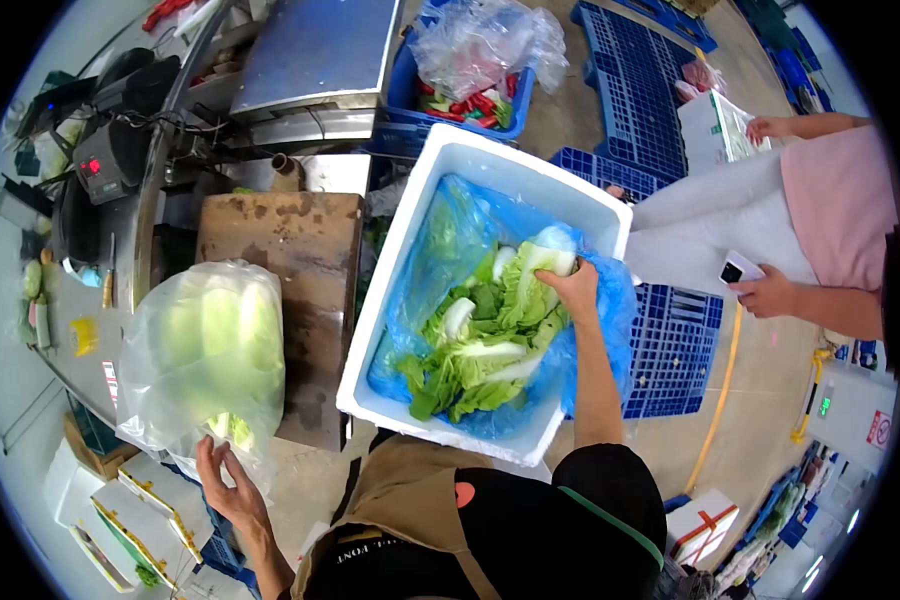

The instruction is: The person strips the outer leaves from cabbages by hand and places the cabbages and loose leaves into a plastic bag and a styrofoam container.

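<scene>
A white foam box (425,180), lined with a blue plastic bag (450,220), stands in front of me. In it lie several loose leafy cabbages (490,375) with thick white stalks. Inside the box's right side, my right hand (576,292) is closed round the pale stalk end of a leafy cabbage (530,285). To the left, a clear plastic bag (150,350) full of pale green cabbages lies across a wooden block's edge. My left hand (232,490) is at the bag's near end, fingers stretched out; whether they touch the plastic is unclear.
The brown wooden block (315,290) stands between bag and box. Behind are a metal scale platform (315,55) and a blue crate (515,115) with red peppers. At right, a person (770,200) holding a phone (740,268) and papers stands beside blue pallets (670,350).
</scene>
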Demonstrator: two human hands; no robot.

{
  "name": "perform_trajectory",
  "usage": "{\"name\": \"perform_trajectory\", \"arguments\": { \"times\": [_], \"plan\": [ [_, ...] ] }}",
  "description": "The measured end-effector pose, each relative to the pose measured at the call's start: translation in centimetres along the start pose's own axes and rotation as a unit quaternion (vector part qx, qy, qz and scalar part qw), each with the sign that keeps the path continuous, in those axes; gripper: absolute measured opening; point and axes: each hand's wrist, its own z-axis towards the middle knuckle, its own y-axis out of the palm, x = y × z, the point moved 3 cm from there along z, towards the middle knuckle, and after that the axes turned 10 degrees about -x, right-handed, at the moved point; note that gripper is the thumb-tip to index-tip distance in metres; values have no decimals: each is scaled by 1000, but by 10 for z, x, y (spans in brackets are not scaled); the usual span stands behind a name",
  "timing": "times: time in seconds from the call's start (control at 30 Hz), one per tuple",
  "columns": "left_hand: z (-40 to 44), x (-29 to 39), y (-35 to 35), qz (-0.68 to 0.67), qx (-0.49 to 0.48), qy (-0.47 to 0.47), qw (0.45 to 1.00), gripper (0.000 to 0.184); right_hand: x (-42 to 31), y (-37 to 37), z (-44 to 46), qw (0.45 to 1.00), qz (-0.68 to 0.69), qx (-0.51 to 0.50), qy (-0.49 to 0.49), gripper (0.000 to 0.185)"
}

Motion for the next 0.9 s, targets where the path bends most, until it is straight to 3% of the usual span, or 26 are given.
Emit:
{"name": "perform_trajectory", "arguments": {
  "times": [0.1, 0.17, 0.23, 0.27, 0.33, 0.4, 0.47, 0.53, 0.6, 0.67, 0.77, 0.83, 0.87, 0.9],
  "plan": [
    [7, 25, 2, -47, 31, 54, 997, 34, -9, -4, -36, 999, 9, 46, -18, 62],
    [12, 39, 6, -63, 20, 92, 994, 34, -21, -5, -65, 990, 127, 47, -49, 74],
    [18, 57, 20, -131, -35, 93, 986, 35, -48, -10, -96, 955, 261, 82, -116, 82],
    [20, 67, 32, -175, -81, 80, 978, 34, -51, -15, -110, 951, 284, 70, -98, 94],
    [28, 92, 58, -239, -173, 94, 951, 33, -13, -15, -127, 908, 407, 33, -90, 91],
    [41, 118, 92, -264, -259, 176, 912, 33, 20, -6, -146, 846, 530, 16, -51, 84],
    [58, 149, 125, -300, -404, 219, 836, 41, 34, 2, -162, 759, 651, 16, 15, 74],
    [65, 179, 162, -296, -476, 227, 796, 51, -16, 16, -167, 736, 668, 17, -113, 66],
    [59, 200, 202, -280, -555, 271, 735, 75, -69, 30, -166, 761, 619, 55, -185, 61],
    [39, 226, 201, -290, -647, 243, 662, 76, -101, 37, -166, 828, 507, 135, -200, 59],
    [14, 244, 175, -374, -643, 236, 625, 74, -119, 27, -149, 772, 590, 62, -229, 62],
    [7, 225, 199, -498, -645, 136, 564, 68, -155, 21, -166, 766, 614, -92, -168, 64],
    [16, 222, 178, -381, -684, 128, 609, 69, -163, 21, -170, 765, 613, -124, -156, 64],
    [19, 214, 189, -340, -629, 177, 676, 68, -168, 18, -175, 766, 608, -147, -148, 64]
  ]
}}
